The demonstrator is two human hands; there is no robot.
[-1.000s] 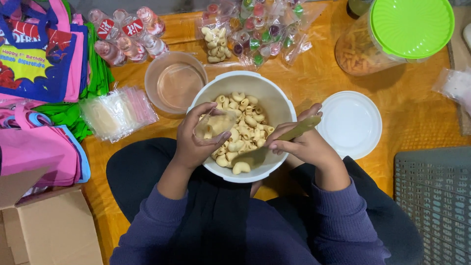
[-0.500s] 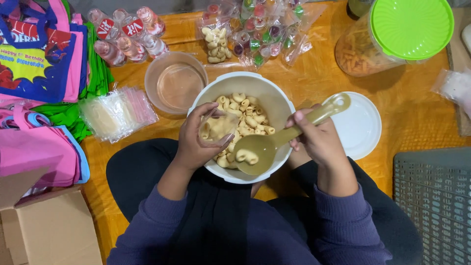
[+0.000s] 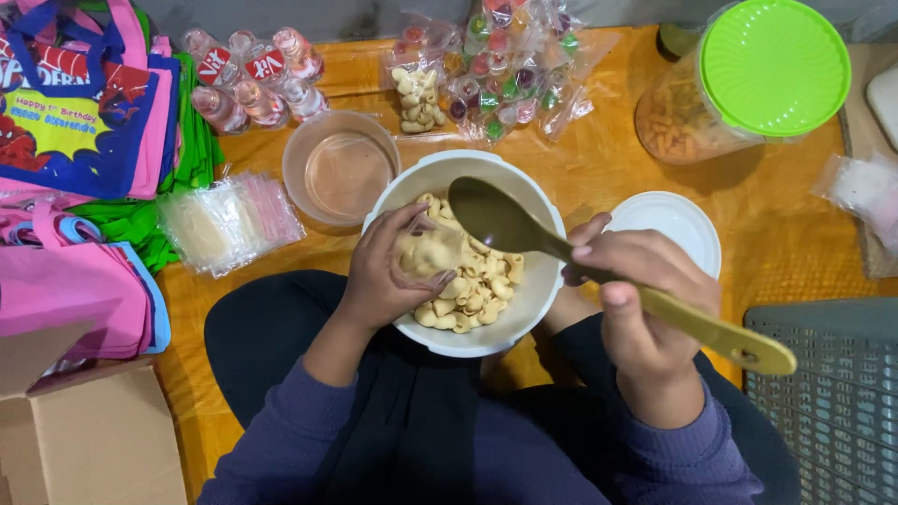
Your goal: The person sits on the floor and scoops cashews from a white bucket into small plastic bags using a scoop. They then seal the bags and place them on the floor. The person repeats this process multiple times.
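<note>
The left hand [image 3: 388,281] holds a small clear bag [image 3: 428,251] of snacks over the white bowl [image 3: 533,309]; the right hand [image 3: 645,299] lifts a golden spoon [image 3: 561,248] above it.

An orange mat [image 3: 776,234] covers the floor. Beyond its far edge runs a grey wall [image 3: 355,14]; a grey woven mat [image 3: 832,393] overlaps its near right corner.

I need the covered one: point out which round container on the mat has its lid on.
The clear jar at top right, capped by a green lid; the others are open.
</note>
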